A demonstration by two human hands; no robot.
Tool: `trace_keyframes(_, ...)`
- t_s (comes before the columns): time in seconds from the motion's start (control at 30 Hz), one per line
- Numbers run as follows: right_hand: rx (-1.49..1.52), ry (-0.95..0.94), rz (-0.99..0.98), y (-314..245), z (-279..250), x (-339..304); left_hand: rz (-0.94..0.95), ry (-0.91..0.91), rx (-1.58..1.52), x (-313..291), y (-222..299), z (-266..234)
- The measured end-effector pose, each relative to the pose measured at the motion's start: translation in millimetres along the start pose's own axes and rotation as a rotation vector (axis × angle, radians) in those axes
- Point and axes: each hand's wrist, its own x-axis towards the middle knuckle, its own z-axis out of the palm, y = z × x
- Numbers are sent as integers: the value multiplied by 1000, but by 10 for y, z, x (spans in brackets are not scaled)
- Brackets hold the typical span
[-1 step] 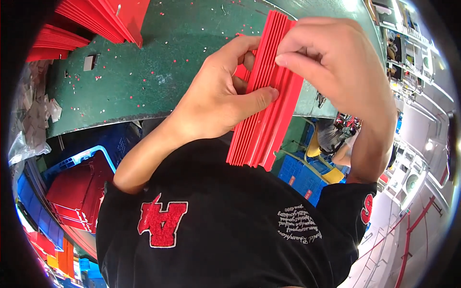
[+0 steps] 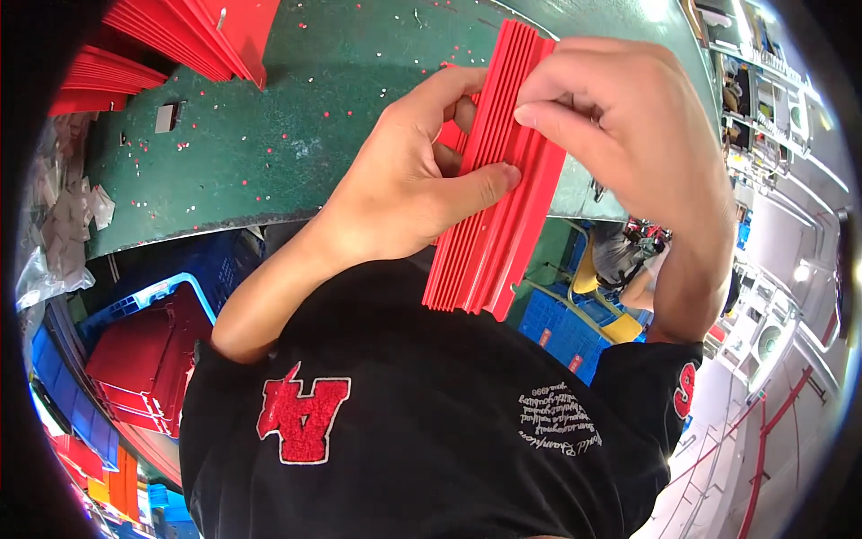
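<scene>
Red ridged strip [image 2: 512, 216] is up in front of the chest, tilted, top end over the green table [image 2: 287, 144], lower end over the black shirt [image 2: 431, 404]. Left hand [image 2: 417, 171] grips it from the side, thumb across the front face, fingers partly hidden behind. Bit of red shows behind the strip by those fingers; can't tell if same part or another. Right hand [image 2: 628, 117] at the upper right edge, thumb and curled fingers close together, thumb tip at the strip's face; can't tell if anything small is pinched, other fingertips hidden. Red slotted parts [image 2: 184, 40] cut off upper left. Dark red pieces [image 2: 148, 359] in blue crate [image 2: 211, 269], partly covered. Co-worker's arm [image 2: 639, 292] mostly blocked by right forearm.
</scene>
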Motion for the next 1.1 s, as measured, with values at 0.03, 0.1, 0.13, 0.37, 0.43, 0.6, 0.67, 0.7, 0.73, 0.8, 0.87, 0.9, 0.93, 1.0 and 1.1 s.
trace_keyframes(0.03, 52, 25, 20, -10, 32, -18, 5, 4, -16, 1, -10, -9)
trace_keyframes(0.1, 33, 121, 8, 67, 104, -92, 8, -6, -5, -1, -4, 11)
trace_keyframes(0.13, 18, 220, -7, 106, 129, -128, 10, -14, 12, -5, 0, 19)
trace_keyframes(0.37, 127, 189, 146, 108, 119, -144, -4, -12, 8, -2, -5, 10)
trace_keyframes(0.43, -19, 128, 158, 26, 78, -91, -31, -28, -34, 5, 13, -1)
trace_keyframes(0.6, 137, 2, 226, 104, -15, 21, -31, -41, -48, 22, -59, -34)
trace_keyframes(0.67, 26, -2, 156, 90, -17, -15, -34, -50, -45, 13, -74, -26)
trace_keyframes(0.7, 43, 250, 128, 93, 25, -68, -21, -16, -46, -9, -73, -9)
trace_keyframes(0.73, 57, 502, 98, 88, 52, -126, -7, 17, -48, -20, -71, 5)
trace_keyframes(0.8, 227, 719, 271, 41, 68, -316, 2, 11, -72, -24, -87, 37)
trace_keyframes(0.87, 196, 504, 98, 35, 162, -505, 8, 5, -93, -37, -69, 35)
trace_keyframes(0.9, 214, 413, 65, -19, 249, -503, -76, -32, -168, -75, -55, -15)
trace_keyframes(0.93, 220, 411, 50, -27, 344, -495, -159, -68, -244, -107, -49, -66)
trace_keyframes(1.0, 250, 391, 109, -68, 473, -561, -170, -83, -243, -140, -87, -116)
trace_keyframes(1.1, 182, 409, 78, -85, 479, -538, -173, -79, -252, -166, -89, -108)
